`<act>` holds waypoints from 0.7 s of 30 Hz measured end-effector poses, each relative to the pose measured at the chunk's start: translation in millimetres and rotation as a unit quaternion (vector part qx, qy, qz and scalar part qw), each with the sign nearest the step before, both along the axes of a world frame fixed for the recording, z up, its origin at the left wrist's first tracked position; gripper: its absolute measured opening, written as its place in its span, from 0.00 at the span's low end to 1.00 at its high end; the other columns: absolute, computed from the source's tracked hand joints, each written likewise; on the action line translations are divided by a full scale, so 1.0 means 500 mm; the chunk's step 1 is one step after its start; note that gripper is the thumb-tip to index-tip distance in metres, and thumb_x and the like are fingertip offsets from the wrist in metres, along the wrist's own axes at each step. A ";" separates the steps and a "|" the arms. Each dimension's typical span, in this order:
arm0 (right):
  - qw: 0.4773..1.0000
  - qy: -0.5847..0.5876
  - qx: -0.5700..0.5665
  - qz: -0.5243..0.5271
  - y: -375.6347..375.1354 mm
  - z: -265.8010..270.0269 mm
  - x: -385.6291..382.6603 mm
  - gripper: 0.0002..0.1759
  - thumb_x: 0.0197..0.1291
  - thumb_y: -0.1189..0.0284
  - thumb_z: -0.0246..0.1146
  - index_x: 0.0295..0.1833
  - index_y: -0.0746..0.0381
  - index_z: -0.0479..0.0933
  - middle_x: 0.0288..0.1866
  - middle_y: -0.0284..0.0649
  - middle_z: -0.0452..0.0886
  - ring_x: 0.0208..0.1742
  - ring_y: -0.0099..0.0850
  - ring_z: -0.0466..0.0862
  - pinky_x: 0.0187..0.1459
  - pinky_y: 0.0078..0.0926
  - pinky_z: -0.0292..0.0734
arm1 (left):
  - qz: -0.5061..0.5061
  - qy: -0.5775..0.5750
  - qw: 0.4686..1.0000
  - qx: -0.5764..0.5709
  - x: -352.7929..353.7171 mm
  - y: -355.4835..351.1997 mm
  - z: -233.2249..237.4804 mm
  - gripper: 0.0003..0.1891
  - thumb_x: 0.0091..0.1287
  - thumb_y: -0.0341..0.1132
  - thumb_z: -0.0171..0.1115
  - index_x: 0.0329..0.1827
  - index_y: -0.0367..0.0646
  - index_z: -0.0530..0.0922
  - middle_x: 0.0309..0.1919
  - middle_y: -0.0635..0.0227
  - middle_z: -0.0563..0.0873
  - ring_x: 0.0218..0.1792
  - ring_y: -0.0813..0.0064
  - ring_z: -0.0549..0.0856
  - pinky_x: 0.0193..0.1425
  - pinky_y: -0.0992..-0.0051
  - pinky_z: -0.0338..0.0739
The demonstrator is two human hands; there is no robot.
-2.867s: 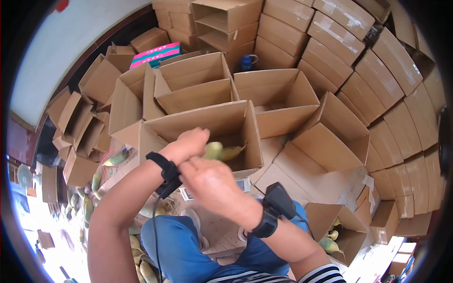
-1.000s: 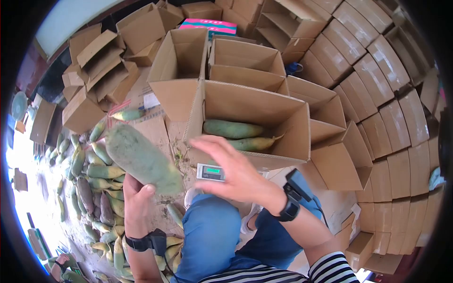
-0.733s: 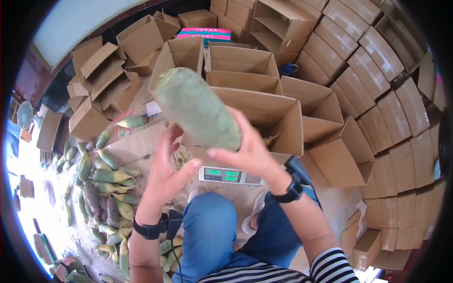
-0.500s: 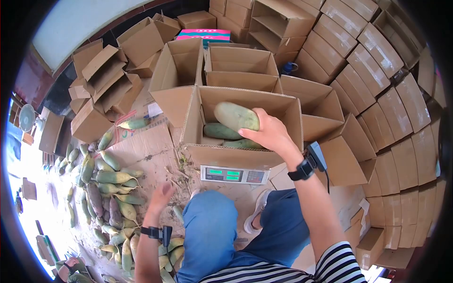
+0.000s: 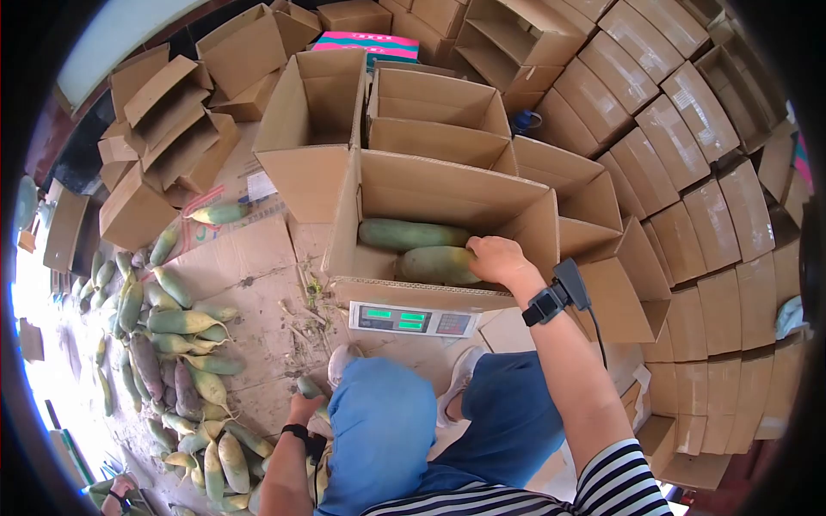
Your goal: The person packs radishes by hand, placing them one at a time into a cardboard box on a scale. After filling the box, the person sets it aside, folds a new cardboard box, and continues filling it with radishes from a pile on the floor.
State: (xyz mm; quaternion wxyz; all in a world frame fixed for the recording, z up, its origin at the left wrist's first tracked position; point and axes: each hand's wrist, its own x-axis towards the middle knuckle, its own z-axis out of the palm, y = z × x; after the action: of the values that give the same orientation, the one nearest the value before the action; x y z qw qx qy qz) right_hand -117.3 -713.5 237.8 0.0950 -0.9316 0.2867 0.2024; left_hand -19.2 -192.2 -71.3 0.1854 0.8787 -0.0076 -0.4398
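Inside the open cardboard box (image 5: 430,297), my right hand (image 5: 499,261) curls its fingers round the right end of a big green radish (image 5: 437,265). Another green radish (image 5: 411,234) lies just behind it in the box. The box stands on a digital scale (image 5: 413,320) with lit green displays. Down by my left knee, my left hand (image 5: 303,408) has closed on a smaller green radish (image 5: 311,389) on the floor; my hand and leg partly hide it.
A large heap of green radishes (image 5: 185,322) spreads over the floor at left, with one lone radish (image 5: 218,213) farther back. Open boxes (image 5: 439,90) stand behind the scale. Stacked cartons (image 5: 671,172) line the right side. Part of another person (image 5: 120,492) shows at lower left.
My right hand has lowered its radish from above the box to the box's inside. My left hand has moved down from the open floor to the small radish beside my knee. The view has shifted slightly.
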 end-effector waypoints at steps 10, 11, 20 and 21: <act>0.976 -0.213 -0.040 -0.004 0.057 0.089 0.028 0.14 0.65 0.65 0.60 0.51 0.61 0.78 0.44 0.47 0.84 0.48 0.47 0.83 0.50 0.43 0.78 | 0.039 -0.114 0.993 0.004 -0.007 -0.037 -0.007 0.39 0.42 0.51 0.80 0.49 0.28 0.74 0.44 0.43 0.85 0.48 0.47 0.86 0.52 0.59 0.81; 0.965 -0.257 -0.044 -0.007 0.067 0.101 0.034 0.13 0.65 0.67 0.60 0.50 0.61 0.78 0.43 0.47 0.84 0.46 0.47 0.84 0.47 0.43 0.79 | 0.034 -0.132 0.990 -0.046 -0.004 -0.042 0.022 0.37 0.43 0.49 0.80 0.49 0.29 0.74 0.42 0.47 0.85 0.46 0.52 0.86 0.50 0.61 0.81; 0.894 -0.436 0.076 0.075 0.175 0.156 0.063 0.10 0.65 0.69 0.62 0.47 0.62 0.79 0.38 0.45 0.84 0.37 0.43 0.85 0.40 0.37 0.80 | 0.132 -0.140 0.871 -0.452 0.091 -0.178 0.536 0.29 0.58 0.30 0.72 0.60 0.35 0.68 0.48 0.63 0.80 0.49 0.72 0.82 0.55 0.71 0.78; 0.879 -0.449 0.127 0.097 0.184 0.158 0.065 0.10 0.66 0.68 0.62 0.48 0.63 0.79 0.38 0.45 0.84 0.37 0.42 0.86 0.40 0.36 0.80 | 0.128 -0.142 0.846 -0.498 0.097 -0.193 0.589 0.30 0.59 0.29 0.71 0.62 0.35 0.67 0.50 0.63 0.80 0.51 0.71 0.81 0.58 0.69 0.77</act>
State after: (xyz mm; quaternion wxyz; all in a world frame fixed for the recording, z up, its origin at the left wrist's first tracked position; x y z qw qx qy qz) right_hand -85.0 -621.6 316.8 0.3111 -0.9255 0.0932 -0.1948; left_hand 29.0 -288.9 223.0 0.6502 0.7140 -0.1391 -0.2194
